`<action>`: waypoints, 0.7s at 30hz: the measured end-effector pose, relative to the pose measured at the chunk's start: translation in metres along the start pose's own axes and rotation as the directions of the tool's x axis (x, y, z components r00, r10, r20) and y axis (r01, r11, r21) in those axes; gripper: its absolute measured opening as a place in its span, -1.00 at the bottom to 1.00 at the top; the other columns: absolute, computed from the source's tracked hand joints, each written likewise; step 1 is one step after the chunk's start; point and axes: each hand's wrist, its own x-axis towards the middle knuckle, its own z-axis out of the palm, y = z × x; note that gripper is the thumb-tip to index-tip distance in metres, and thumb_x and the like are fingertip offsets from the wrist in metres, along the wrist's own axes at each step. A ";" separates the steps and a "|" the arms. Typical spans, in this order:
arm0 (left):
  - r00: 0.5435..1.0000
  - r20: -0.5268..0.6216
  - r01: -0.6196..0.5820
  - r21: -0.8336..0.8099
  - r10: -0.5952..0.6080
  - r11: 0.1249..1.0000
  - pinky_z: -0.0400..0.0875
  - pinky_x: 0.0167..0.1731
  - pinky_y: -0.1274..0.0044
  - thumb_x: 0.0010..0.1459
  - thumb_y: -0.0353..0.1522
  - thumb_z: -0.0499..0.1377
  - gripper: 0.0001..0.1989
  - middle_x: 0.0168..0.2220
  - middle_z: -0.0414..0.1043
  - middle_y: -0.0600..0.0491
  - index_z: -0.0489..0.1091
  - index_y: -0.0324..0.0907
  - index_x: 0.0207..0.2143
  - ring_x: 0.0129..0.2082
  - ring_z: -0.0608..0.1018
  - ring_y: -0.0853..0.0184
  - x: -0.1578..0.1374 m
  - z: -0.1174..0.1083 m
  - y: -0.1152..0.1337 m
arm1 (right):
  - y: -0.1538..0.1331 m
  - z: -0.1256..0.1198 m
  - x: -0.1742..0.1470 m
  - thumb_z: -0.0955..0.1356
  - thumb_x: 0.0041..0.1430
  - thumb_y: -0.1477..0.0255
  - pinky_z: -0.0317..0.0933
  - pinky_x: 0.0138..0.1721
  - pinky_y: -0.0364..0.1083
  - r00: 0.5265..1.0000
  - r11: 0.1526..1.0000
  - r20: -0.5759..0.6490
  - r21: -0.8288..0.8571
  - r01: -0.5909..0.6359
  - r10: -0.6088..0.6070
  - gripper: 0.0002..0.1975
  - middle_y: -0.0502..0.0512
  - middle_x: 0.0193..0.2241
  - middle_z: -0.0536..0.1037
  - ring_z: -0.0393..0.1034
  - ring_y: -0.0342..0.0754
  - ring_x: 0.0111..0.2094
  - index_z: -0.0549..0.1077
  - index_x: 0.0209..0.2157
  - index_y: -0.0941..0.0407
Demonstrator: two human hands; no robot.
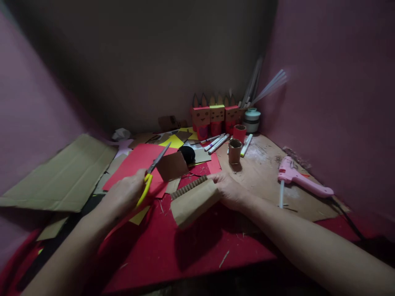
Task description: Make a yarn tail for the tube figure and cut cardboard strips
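My left hand (131, 191) is closed around the yellow handles of a pair of scissors (159, 158), whose blades point up and away. In my right hand (228, 190) is a bent piece of corrugated cardboard (194, 203), gripped at its right end, with a ridged inner side and a smooth outer face. The cardboard hangs over the red tabletop (197, 259), apart from the scissors. Between the hands, a small brown cardboard square (172, 166) lies beyond the cardboard piece. Red paper (135, 164) spreads behind my left hand.
A pink glue gun (296, 176) lies at the right. Cardboard tubes (235, 153) and markers (219, 144) stand or lie mid-table. Several cardboard figures (201, 117) line the back beside a pale green jar (252, 119). A large cardboard sheet (64, 174) tilts at left.
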 end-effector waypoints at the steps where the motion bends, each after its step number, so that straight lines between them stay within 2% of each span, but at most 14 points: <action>1: 1.000 -0.011 0.027 0.046 -0.027 0.999 0.26 -0.48 0.41 0.15 -0.28 -0.10 -0.70 -0.43 0.46 -0.20 0.30 -0.24 -0.19 -0.42 0.52 0.05 0.006 0.003 -0.005 | -0.001 0.000 0.000 0.45 -0.23 0.49 0.31 -0.45 -0.13 1.000 1.000 -0.004 0.011 0.002 -0.002 -0.81 0.02 -0.61 0.55 0.41 -0.14 -0.60 0.57 -0.43 0.21; 3: 0.998 -0.033 0.063 0.097 -0.060 0.993 0.27 -0.49 0.37 0.15 -0.24 -0.09 -0.66 -0.41 0.45 -0.24 0.29 -0.28 -0.18 -0.42 0.52 0.00 0.016 0.007 -0.011 | -0.002 0.001 -0.001 0.44 -0.23 0.51 0.32 -0.43 -0.11 1.000 0.999 -0.008 0.034 0.000 0.000 -0.79 0.01 -0.62 0.55 0.42 -0.13 -0.59 0.58 -0.41 0.20; 5: 0.997 -0.048 0.056 0.076 -0.052 0.996 0.31 -0.46 0.34 0.13 -0.20 -0.06 -0.64 -0.37 0.44 -0.26 0.31 -0.29 -0.21 -0.39 0.52 0.00 0.021 0.009 -0.013 | -0.003 0.002 -0.002 0.44 -0.22 0.52 0.32 -0.39 -0.10 1.000 0.999 -0.001 0.045 0.009 -0.009 -0.77 0.02 -0.58 0.56 0.44 -0.12 -0.55 0.58 -0.38 0.18; 9: 0.990 -0.138 -0.013 0.029 0.017 1.000 0.34 -0.25 0.28 0.16 -0.23 -0.07 -0.61 -0.20 0.39 -0.34 0.34 -0.38 -0.20 -0.16 0.47 -0.02 0.018 -0.002 -0.009 | -0.004 0.003 -0.002 0.45 -0.22 0.50 0.33 -0.33 -0.10 0.999 0.998 -0.007 0.039 0.041 -0.041 -0.76 0.02 -0.53 0.58 0.46 -0.11 -0.49 0.59 -0.37 0.15; 11: 0.986 -0.151 -0.078 -0.081 0.065 0.994 0.35 -0.20 0.34 0.18 -0.28 -0.07 -0.63 -0.17 0.41 -0.24 0.31 -0.34 -0.11 -0.15 0.47 0.11 0.009 -0.011 -0.003 | -0.004 0.003 -0.001 0.47 -0.22 0.48 0.34 -0.33 -0.10 0.997 0.997 -0.030 0.039 0.070 -0.069 -0.76 0.02 -0.53 0.58 0.47 -0.10 -0.48 0.60 -0.38 0.14; 12: 0.986 -0.115 -0.140 -0.199 0.118 0.970 0.39 -0.24 0.42 0.18 -0.27 -0.05 -0.64 -0.21 0.44 -0.13 0.30 -0.27 -0.06 -0.23 0.50 0.22 0.003 -0.015 0.001 | -0.004 0.002 0.000 0.47 -0.22 0.47 0.34 -0.34 -0.09 0.995 0.995 -0.043 0.039 0.087 -0.085 -0.76 0.03 -0.52 0.59 0.47 -0.10 -0.48 0.60 -0.37 0.13; 13: 0.975 -0.043 -0.216 -0.438 0.220 0.872 0.41 -0.31 0.47 0.15 -0.25 0.02 -0.64 -0.28 0.46 -0.05 0.28 -0.23 -0.04 -0.31 0.51 0.29 -0.003 -0.019 0.006 | -0.004 0.002 0.000 0.47 -0.22 0.47 0.35 -0.35 -0.09 0.993 0.994 -0.056 0.039 0.104 -0.102 -0.76 0.03 -0.52 0.59 0.47 -0.09 -0.48 0.60 -0.37 0.13; 14: 0.946 0.012 -0.238 -0.651 0.323 0.721 0.42 -0.36 0.49 0.12 -0.25 0.08 -0.62 -0.35 0.46 0.00 0.27 -0.21 -0.03 -0.37 0.51 0.32 -0.009 -0.021 0.012 | -0.004 0.001 0.000 0.47 -0.21 0.47 0.35 -0.35 -0.09 0.991 0.992 -0.064 0.036 0.121 -0.118 -0.76 0.03 -0.52 0.59 0.47 -0.09 -0.48 0.60 -0.37 0.12; 15: 0.923 0.035 -0.212 -0.785 0.383 0.582 0.43 -0.38 0.51 0.09 -0.27 0.13 -0.61 -0.37 0.45 0.03 0.27 -0.20 -0.03 -0.39 0.50 0.34 -0.015 -0.022 0.018 | -0.004 0.001 0.000 0.46 -0.20 0.48 0.35 -0.35 -0.09 0.989 0.990 -0.064 0.030 0.135 -0.132 -0.76 0.03 -0.51 0.59 0.47 -0.09 -0.48 0.60 -0.36 0.12; 16: 0.917 0.023 -0.188 -0.856 0.398 0.482 0.43 -0.39 0.52 0.07 -0.29 0.16 -0.62 -0.39 0.44 0.04 0.29 -0.20 -0.05 -0.40 0.50 0.36 -0.020 -0.022 0.024 | -0.004 0.000 0.000 0.45 -0.19 0.49 0.35 -0.34 -0.09 0.988 0.989 -0.059 0.024 0.147 -0.146 -0.77 0.03 -0.51 0.59 0.48 -0.09 -0.47 0.60 -0.36 0.11; 18: 0.926 0.005 -0.160 -0.901 0.378 0.403 0.41 -0.42 0.55 0.07 -0.32 0.17 -0.68 -0.38 0.45 0.04 0.33 -0.21 -0.10 -0.41 0.49 0.38 -0.027 -0.022 0.037 | -0.004 0.001 -0.001 0.44 -0.18 0.50 0.35 -0.29 -0.07 0.984 0.985 -0.049 0.008 0.170 -0.169 -0.78 0.03 -0.49 0.60 0.48 -0.08 -0.44 0.61 -0.37 0.10; 21: 0.944 -0.055 -0.190 -0.897 0.326 0.399 0.42 -0.40 0.53 0.11 -0.32 0.11 -0.76 -0.35 0.49 0.02 0.42 -0.22 -0.19 -0.36 0.51 0.34 -0.033 -0.020 0.053 | -0.006 0.002 -0.003 0.44 -0.18 0.50 0.34 -0.21 -0.03 0.977 0.979 -0.070 -0.032 0.199 -0.201 -0.79 0.04 -0.45 0.61 0.49 -0.06 -0.38 0.61 -0.38 0.09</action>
